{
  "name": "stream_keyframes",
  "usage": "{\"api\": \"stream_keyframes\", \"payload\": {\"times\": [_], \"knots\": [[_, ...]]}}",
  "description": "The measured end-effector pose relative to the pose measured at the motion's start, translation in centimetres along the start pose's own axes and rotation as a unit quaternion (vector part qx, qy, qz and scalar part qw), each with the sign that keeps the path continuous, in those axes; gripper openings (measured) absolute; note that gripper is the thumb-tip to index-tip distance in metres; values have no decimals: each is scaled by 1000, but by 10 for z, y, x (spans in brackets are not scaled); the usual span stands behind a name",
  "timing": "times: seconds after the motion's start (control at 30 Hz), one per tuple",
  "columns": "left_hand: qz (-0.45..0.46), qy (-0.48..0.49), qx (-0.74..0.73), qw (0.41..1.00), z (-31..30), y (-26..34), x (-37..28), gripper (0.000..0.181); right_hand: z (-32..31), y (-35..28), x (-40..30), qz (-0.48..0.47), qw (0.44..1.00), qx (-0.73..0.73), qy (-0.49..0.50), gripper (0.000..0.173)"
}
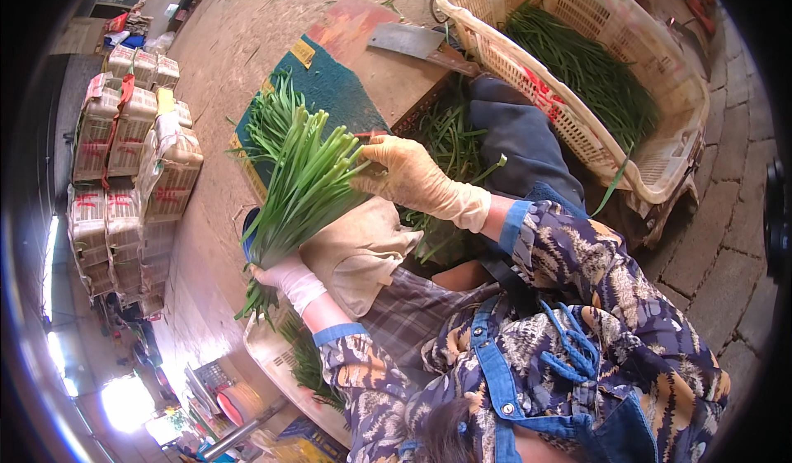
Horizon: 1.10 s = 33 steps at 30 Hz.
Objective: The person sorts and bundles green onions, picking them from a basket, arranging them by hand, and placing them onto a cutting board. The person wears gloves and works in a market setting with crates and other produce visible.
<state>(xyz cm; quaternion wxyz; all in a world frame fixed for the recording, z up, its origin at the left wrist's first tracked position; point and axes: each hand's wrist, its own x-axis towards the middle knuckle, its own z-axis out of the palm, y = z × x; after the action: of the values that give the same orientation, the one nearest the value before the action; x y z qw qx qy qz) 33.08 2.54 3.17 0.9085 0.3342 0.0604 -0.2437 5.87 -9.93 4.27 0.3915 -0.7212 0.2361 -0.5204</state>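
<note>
My left hand (288,280), in a pale thin glove, is closed around a thick bunch of long green leaf vegetables, likely garlic chives (309,184). My right hand (421,178), in a yellowish stained glove, is at the pale stem ends of the bunch, with thumb and fingers near a stem; whether it grips one cannot be told. Behind the bunch, more greens (275,113) lie on a teal textured mat (343,91). A cleaver (408,41) with a wide metal blade rests on the board (396,85) beyond. Loose leaves (448,135) lie below my right hand.
A large cream plastic crate (671,172) at the upper right holds more greens (581,67). Another pale crate (266,345) with greens stands at the lower left. Stacked, wrapped crates (124,135) stand at the far left. A beige cloth (359,246) covers part of my lap.
</note>
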Motion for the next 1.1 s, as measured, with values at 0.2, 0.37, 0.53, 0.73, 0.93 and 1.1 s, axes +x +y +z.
{"api": "stream_keyframes", "payload": {"times": [0.2,0.37,0.53,0.73,0.93,1.1], "knots": [[15,-28,53,998,-1,5,-1,70,9,6,-16,271,934,231,-5,23],[6,-24,61,998,2,-2,1,68,5,25,-25,308,913,263,43,24],[4,-36,43,998,-10,6,14,64,-25,20,-26,352,895,272,38,27],[22,-25,55,998,-12,2,16,63,-25,2,-13,206,957,201,42,26],[-22,-56,25,998,4,-4,1,62,-14,-19,13,73,996,-24,-55,34],[11,-86,46,995,-19,10,22,59,-9,-7,0,14,994,-43,-101,22]]}}
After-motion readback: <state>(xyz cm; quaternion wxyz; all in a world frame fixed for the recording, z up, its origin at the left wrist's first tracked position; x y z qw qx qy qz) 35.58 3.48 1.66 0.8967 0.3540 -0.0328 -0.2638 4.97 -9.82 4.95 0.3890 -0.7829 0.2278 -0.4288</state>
